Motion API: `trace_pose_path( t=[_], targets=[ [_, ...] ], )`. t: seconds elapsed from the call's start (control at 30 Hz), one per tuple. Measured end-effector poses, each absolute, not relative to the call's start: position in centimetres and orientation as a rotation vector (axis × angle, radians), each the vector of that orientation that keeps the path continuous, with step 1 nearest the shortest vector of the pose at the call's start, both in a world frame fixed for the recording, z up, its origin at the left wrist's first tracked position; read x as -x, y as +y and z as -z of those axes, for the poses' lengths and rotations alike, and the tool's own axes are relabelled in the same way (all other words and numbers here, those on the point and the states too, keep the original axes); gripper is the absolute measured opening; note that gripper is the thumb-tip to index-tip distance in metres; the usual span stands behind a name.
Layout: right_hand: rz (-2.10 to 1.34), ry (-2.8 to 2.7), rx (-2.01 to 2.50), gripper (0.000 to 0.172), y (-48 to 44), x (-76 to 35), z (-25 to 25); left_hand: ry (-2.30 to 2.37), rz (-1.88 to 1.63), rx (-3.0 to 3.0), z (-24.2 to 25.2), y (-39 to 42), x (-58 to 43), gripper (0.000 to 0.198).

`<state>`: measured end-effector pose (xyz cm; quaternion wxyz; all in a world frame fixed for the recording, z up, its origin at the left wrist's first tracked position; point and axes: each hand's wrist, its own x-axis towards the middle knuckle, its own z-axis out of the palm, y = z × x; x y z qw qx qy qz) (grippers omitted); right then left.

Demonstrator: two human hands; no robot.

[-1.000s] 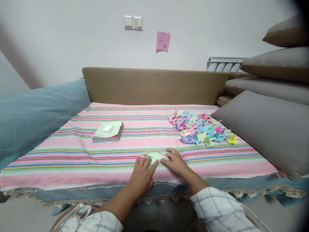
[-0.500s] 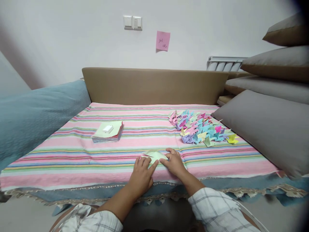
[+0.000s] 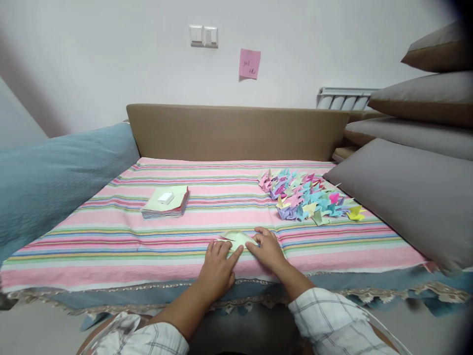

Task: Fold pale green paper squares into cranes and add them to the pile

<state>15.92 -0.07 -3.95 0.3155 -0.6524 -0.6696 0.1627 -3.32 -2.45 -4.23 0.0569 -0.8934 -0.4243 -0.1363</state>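
Note:
A pale green folded paper (image 3: 238, 238) lies on the striped cloth (image 3: 111, 266) near its front edge. My left hand (image 3: 218, 266) presses on its left part, fingers spread, thumb at the near edge. At the paper's right end, my right hand (image 3: 269, 250) pinches the corner between thumb and fingers. Farther back on the right is a pile of folded paper cranes (image 3: 308, 197) in many colours. To the left sits a stack of square paper sheets (image 3: 164, 209) with a small white box (image 3: 166, 197) on top.
Grey cushions (image 3: 402, 192) are piled along the right side. A blue-covered armrest (image 3: 66, 172) borders the left, and a brown backrest (image 3: 236, 133) stands behind. On the wall are switches (image 3: 204, 36) and a pink note (image 3: 250, 63).

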Motion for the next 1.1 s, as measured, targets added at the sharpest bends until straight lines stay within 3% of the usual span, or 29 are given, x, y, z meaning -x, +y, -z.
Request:
trace_pose_path(
  t=[0.4, 0.8, 1.1],
  targets=[
    [-0.508, -1.807, 1.584, 0.004, 0.5, -17.4, 3.8, -1.285, 0.416, 2.702, 4.2, -2.4, 3.3, 0.075],
    [-0.657, -1.708, 1.543, 0.031, 0.3, -18.1, 3.4, -1.265, 0.455, 2.678, 4.5, -2.5, 3.4, 0.072],
    [-1.026, -1.849, 1.332, 0.04, -1.2, -16.9, 3.0, -1.324, 0.651, 2.674, 3.5, -1.9, 3.6, 0.052]
  ],
)
